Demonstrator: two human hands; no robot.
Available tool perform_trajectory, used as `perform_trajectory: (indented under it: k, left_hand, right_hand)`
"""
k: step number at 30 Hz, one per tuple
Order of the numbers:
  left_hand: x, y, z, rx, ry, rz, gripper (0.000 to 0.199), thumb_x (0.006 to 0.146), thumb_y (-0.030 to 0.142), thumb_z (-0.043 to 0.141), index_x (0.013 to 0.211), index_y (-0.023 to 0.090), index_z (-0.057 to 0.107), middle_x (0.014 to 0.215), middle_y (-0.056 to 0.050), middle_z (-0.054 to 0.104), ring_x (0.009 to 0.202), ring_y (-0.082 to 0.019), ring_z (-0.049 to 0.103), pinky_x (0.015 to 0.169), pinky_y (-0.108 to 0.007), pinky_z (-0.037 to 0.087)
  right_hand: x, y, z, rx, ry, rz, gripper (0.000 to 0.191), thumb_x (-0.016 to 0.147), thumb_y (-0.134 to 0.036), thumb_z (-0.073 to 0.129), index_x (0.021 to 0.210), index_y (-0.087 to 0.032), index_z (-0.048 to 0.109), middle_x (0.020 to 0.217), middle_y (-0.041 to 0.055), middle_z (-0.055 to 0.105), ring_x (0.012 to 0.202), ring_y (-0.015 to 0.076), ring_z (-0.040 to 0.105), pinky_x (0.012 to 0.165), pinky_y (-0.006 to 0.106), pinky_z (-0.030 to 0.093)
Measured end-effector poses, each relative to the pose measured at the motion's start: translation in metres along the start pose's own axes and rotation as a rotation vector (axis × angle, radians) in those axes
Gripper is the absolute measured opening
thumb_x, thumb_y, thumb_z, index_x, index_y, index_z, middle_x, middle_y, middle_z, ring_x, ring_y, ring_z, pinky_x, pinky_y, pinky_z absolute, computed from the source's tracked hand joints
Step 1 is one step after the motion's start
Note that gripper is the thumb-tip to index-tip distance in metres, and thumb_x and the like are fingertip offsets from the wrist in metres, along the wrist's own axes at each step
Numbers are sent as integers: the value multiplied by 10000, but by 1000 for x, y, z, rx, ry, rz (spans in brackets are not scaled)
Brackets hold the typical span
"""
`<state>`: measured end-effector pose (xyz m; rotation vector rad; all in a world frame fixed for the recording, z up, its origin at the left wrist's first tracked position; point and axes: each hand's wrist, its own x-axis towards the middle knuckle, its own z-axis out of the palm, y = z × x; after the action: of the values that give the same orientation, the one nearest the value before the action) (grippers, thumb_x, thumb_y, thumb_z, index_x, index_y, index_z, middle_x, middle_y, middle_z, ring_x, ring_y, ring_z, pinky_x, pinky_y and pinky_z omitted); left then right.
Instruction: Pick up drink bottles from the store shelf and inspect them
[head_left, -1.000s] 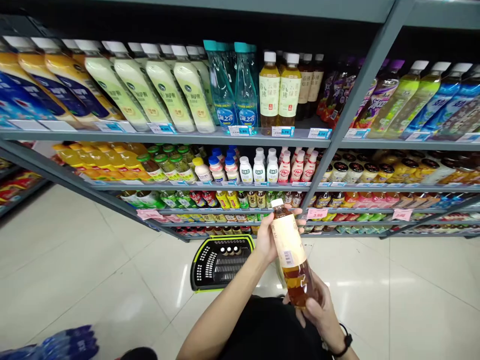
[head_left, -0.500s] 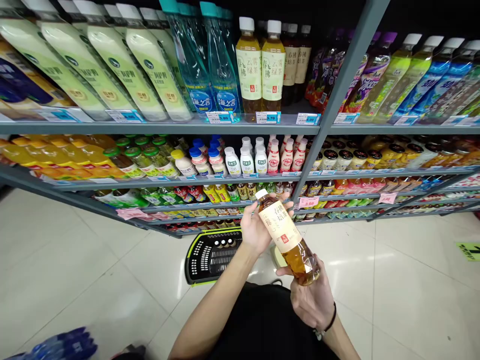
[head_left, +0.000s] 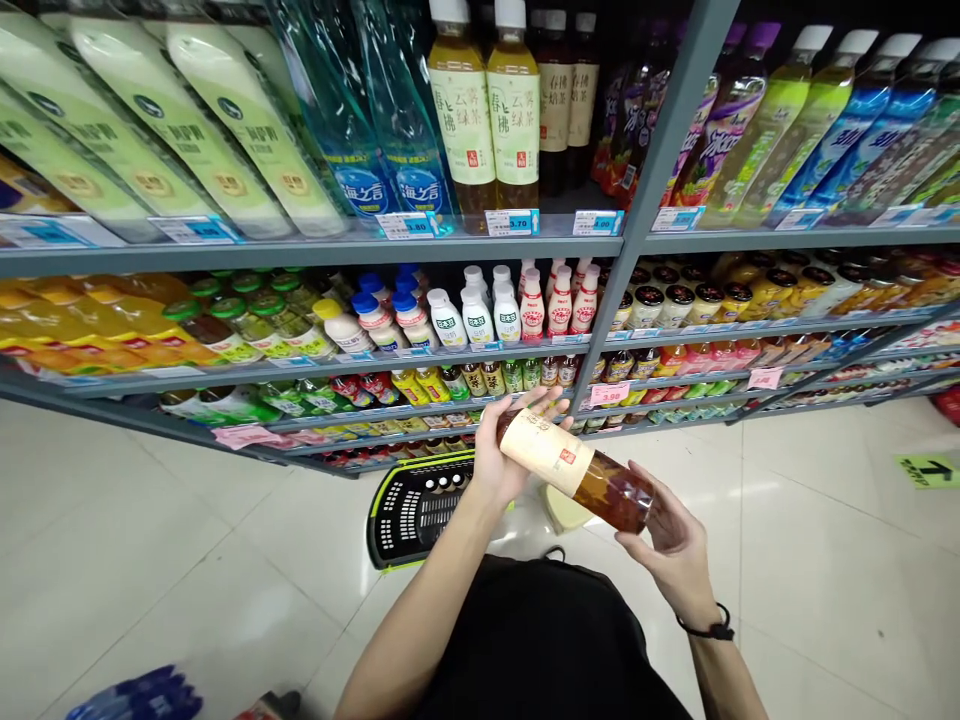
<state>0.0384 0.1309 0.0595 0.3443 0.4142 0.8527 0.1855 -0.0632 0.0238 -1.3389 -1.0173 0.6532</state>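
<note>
A bottle of brown tea (head_left: 574, 470) with a cream label lies tilted between my hands, its base toward the lower right. My left hand (head_left: 504, 455) holds its upper end, and the cap is hidden from view. At the base, the thumb and fingers of my right hand (head_left: 671, 545) close around the bottle's end. Below and left of the bottle, a black basket (head_left: 394, 515) with a green rim stands on the floor, with several white-capped bottles inside.
Shelves of drinks (head_left: 315, 255) stretch across the front, split by a grey upright post (head_left: 652, 170). Green-tea bottles (head_left: 514, 120) stand on the upper shelf. A blue-wrapped pack (head_left: 142, 695) lies on the floor at lower left.
The bottle has turned closer to level, and its cap has gone out of sight. My right hand has moved right and up to the bottle's base. The view has shifted slightly.
</note>
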Motion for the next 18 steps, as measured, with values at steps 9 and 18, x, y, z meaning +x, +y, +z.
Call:
perform_trajectory:
  k: [9, 18]
  left_hand:
    - [18, 7, 3, -170, 205, -83, 77, 771, 191, 676, 747, 120, 658, 716, -34, 667, 659, -145, 646, 750, -308, 602]
    - [16, 15, 11, -178, 61, -14, 99, 745, 226, 688, 733, 140, 639, 695, -11, 617, 636, -124, 607, 729, -278, 579]
  right_hand:
    - [-8, 10, 19, -472, -116, -480, 750, 913, -49, 702, 1584, -259, 441, 1469, 168, 607, 1343, 311, 624, 1070, 475, 607]
    - [-8, 12, 45, 286, -343, 210, 670, 975, -748, 478, 1287, -179, 644, 1094, 157, 765, 906, 309, 758, 909, 521, 619]
